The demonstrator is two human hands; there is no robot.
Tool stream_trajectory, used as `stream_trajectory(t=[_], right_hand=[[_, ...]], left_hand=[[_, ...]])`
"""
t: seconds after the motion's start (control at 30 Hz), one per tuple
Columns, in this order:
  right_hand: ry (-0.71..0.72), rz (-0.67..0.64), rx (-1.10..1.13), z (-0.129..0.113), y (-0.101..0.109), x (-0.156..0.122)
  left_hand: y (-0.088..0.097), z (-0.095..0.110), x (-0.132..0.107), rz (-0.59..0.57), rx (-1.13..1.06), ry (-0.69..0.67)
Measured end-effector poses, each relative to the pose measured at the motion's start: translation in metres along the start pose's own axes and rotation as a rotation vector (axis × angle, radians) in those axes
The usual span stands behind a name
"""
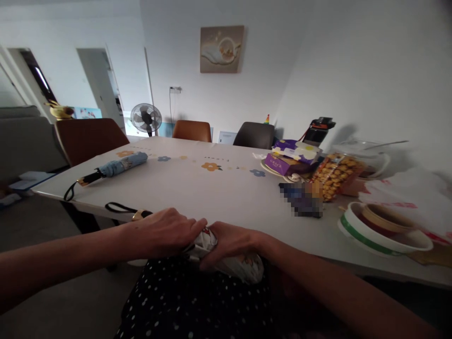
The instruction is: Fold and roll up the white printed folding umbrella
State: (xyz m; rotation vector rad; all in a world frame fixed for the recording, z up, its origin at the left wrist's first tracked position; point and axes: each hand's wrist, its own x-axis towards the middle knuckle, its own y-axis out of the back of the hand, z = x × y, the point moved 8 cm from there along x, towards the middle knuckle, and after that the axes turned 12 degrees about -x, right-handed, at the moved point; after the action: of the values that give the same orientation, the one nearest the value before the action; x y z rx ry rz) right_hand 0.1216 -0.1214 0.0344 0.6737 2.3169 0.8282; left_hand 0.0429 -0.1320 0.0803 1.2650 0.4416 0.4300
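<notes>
Above my lap, at the table's near edge, lies a folded white patterned umbrella [243, 267]. Its dark handle with a gold band and a black wrist strap [122, 207] points left. My left hand [167, 233] is closed round the umbrella near its handle. Wrapped round the folded canopy is my right hand [229, 240], its thumb toward me. The two hands nearly meet at the middle of the umbrella. A second umbrella [122, 165], light blue and folded, rests on the left of the table with its black handle toward me.
The white table [183, 188] has printed flowers. On its right are purple tissue boxes [282, 165], a jar of snacks [335, 176], a blurred-out dark item [300, 200], stacked bowls [384, 230] and a plastic bag [413, 193]. Chairs [192, 131] and a fan [146, 117] stand beyond.
</notes>
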Motion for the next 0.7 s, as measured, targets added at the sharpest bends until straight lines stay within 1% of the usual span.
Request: stream_trajectory(t=[0.07, 0.1, 0.13, 0.17, 0.23, 0.27, 0.33, 0.4, 0.47, 0.53, 0.57, 0.63, 0.67, 0.7], right_hand=[[0.029, -0.162, 0.291, 0.002, -0.022, -0.001], [0.052, -0.210, 0.408, 0.002, -0.032, -0.001], [0.073, -0.225, 0.498, 0.002, -0.039, -0.001], [0.084, -0.182, 0.545, 0.003, -0.043, 0.001], [0.073, -0.031, 0.512, 0.007, -0.045, 0.005], [0.065, 0.035, 0.451, 0.007, -0.044, 0.007], [0.071, 0.074, 0.270, 0.001, -0.045, 0.007], [0.079, 0.102, 0.006, -0.009, -0.043, 0.005], [0.075, 0.148, -0.309, -0.018, -0.039, 0.001], [0.112, 0.209, -0.630, -0.030, -0.038, -0.004], [0.156, 0.243, -0.775, -0.036, -0.039, -0.005], [0.258, 0.331, -1.025, -0.046, -0.043, -0.007], [0.303, 0.384, -1.126, -0.049, -0.045, -0.008], [0.341, 0.441, -1.209, -0.052, -0.047, -0.008]], left_hand=[[-0.006, 0.003, 0.003, 0.003, 0.033, -0.058], [-0.011, 0.004, 0.004, 0.000, 0.049, -0.089], [-0.017, 0.004, 0.005, -0.007, 0.065, -0.114], [-0.023, 0.003, 0.006, -0.014, 0.079, -0.126], [-0.034, -0.003, 0.006, -0.015, 0.091, -0.097], [-0.038, -0.006, 0.004, -0.011, 0.087, -0.067], [-0.041, -0.009, -0.001, -0.003, 0.058, 0.000], [-0.042, -0.009, -0.009, -0.034, -0.014, 0.061], [-0.042, -0.009, -0.017, -0.078, -0.142, 0.120], [-0.049, -0.013, -0.024, -0.149, -0.371, 0.199], [-0.057, -0.017, -0.029, -0.211, -0.532, 0.265], [-0.082, -0.023, -0.040, -0.387, -0.911, 0.438], [-0.094, -0.024, -0.047, -0.478, -1.101, 0.514], [-0.103, -0.022, -0.052, -0.549, -1.270, 0.562]])
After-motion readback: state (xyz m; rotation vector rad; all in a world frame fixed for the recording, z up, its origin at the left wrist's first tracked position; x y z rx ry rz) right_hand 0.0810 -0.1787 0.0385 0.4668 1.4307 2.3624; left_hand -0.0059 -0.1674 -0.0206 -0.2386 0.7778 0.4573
